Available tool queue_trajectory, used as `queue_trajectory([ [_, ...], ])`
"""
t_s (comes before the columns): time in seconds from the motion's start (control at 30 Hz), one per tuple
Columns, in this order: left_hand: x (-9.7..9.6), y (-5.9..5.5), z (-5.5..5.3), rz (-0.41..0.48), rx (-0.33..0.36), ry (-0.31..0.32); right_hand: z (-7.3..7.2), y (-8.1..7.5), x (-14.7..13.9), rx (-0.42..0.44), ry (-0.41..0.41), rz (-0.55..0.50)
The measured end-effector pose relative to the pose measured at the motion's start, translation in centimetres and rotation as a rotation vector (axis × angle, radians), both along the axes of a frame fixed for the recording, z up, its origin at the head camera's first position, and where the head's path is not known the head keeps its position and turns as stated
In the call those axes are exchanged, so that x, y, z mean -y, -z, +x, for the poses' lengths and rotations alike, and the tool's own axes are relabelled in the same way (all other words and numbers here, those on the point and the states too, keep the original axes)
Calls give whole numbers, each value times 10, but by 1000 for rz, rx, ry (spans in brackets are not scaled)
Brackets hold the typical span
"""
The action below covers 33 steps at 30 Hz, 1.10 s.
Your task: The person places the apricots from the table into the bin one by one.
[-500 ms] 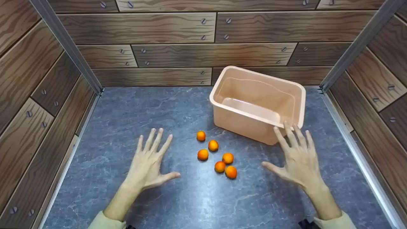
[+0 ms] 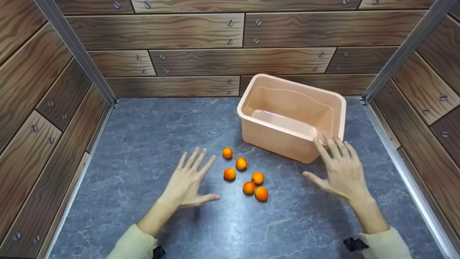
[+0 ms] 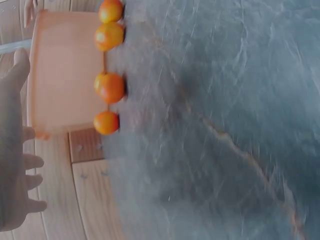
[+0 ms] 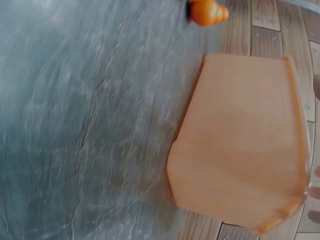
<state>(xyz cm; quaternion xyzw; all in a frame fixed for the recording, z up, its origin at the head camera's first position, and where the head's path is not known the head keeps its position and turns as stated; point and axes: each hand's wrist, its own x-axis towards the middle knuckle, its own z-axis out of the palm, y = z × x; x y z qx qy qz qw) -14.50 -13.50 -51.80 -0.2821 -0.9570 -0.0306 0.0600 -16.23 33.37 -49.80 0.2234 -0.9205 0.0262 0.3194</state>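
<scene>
My left hand (image 2: pixel 186 183), fingers spread and holding nothing, hovers over the table just left of several small orange fruits (image 2: pixel 229 174). My right hand (image 2: pixel 343 174), also spread and with nothing in it, is at the near right corner of a peach-coloured plastic bin (image 2: pixel 276 138); its fingertips overlap the rim in the head view. Two fruits lie close together nearest me, with a third orange fruit (image 2: pixel 257 178) against them. In the left wrist view the fruits (image 3: pixel 110 88) line up before the bin (image 3: pixel 67 70). The right wrist view shows the bin's outer wall (image 4: pixel 240 135) at close range.
The grey marbled tabletop (image 2: pixel 161 122) is enclosed by wood-patterned panels (image 2: pixel 194 32) at the back and both sides. Metal rails (image 2: pixel 406 183) run along the side edges. The bin stands near the back panel, right of centre, turned at an angle.
My left hand has moved right, closer to the fruits. The right hand has shifted slightly right and toward the bin. Fruits and bin stay in place.
</scene>
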Motion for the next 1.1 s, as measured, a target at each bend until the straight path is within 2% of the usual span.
queue_trajectory([
  [0.27, -19, 16, -11, -37, 49, 46, -14, 2, -10, -59, 0, 18],
  [0.67, -32, 46, -31, -85, 108, 38, -22, 1, -22, -22, 41, 81],
  [0.77, -34, 49, -35, -96, 106, 41, -24, 1, -23, -29, 41, 83],
  [1.0, -42, 52, -42, -104, 59, 70, -26, 4, -22, -108, 11, 39],
  [1.1, -45, 53, -44, -114, 47, 77, -27, 6, -20, -108, 14, 32],
])
